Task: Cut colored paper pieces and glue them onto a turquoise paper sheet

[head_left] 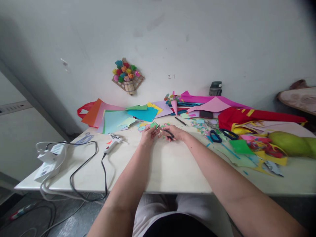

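Observation:
Over the middle of the table, my right hand (176,132) is closed round the black handles of a small pair of scissors (170,134), whose blades point away to the left. My left hand (148,135) is close beside it, its fingers pinched on a small green piece of paper (153,125) near the blades. Whether the blades touch the paper I cannot tell. Small paper scraps (165,125) in several colours lie around and behind both hands. Just beyond them is a blue sheet of paper (143,114).
A hot glue gun (113,144) lies to the left, its black cable running towards a white power strip (50,164). On the right are larger scissors (216,136), a black pen (181,121), a red cloth bag (229,120) and a green fruit-like object (288,142). A pink paper cone (174,107) stands behind.

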A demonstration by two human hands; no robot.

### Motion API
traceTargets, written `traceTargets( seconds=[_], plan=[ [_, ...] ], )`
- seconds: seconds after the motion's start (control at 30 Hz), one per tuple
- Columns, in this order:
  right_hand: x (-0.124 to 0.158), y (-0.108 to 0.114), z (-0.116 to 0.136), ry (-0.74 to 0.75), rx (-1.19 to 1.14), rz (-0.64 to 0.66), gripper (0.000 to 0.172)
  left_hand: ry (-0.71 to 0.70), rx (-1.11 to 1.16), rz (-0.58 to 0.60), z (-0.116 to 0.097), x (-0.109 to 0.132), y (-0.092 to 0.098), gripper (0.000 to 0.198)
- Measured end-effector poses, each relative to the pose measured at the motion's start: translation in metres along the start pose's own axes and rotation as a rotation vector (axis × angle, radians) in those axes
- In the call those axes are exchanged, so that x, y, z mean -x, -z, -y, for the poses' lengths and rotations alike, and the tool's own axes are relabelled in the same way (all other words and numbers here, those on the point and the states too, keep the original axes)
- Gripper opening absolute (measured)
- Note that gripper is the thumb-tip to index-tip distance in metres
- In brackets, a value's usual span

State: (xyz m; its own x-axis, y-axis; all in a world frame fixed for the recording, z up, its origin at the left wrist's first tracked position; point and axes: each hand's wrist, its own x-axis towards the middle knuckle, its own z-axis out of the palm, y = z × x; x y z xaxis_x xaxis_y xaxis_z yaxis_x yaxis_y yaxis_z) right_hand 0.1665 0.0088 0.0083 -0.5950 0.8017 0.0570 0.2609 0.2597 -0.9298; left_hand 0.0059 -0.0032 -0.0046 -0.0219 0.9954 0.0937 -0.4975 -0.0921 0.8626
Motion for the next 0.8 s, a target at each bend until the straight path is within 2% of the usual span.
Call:
traceTargets(
  seconds=[0.4, 0.6, 0.8],
  plan=[
    [0.0045, 0.0010, 0.0058, -0.025, -0.017, 0.005, 0.027, 0.039, -0.026, 0.000, 0.0014, -0.0031, 0.0021, 0.010],
    [0.0081, 0.0018, 0.0091, -0.014, 0.003, 0.033, 0.029, -0.018, -0.032, 0.020, 0.0031, -0.0045, 0.0041, 0.013],
    [0.0067, 0.0025, 0.0071, -0.024, 0.005, 0.028, 0.029, -0.017, -0.048, 0.041, 0.0036, -0.0038, 0.0045, 0.015]
  ],
)
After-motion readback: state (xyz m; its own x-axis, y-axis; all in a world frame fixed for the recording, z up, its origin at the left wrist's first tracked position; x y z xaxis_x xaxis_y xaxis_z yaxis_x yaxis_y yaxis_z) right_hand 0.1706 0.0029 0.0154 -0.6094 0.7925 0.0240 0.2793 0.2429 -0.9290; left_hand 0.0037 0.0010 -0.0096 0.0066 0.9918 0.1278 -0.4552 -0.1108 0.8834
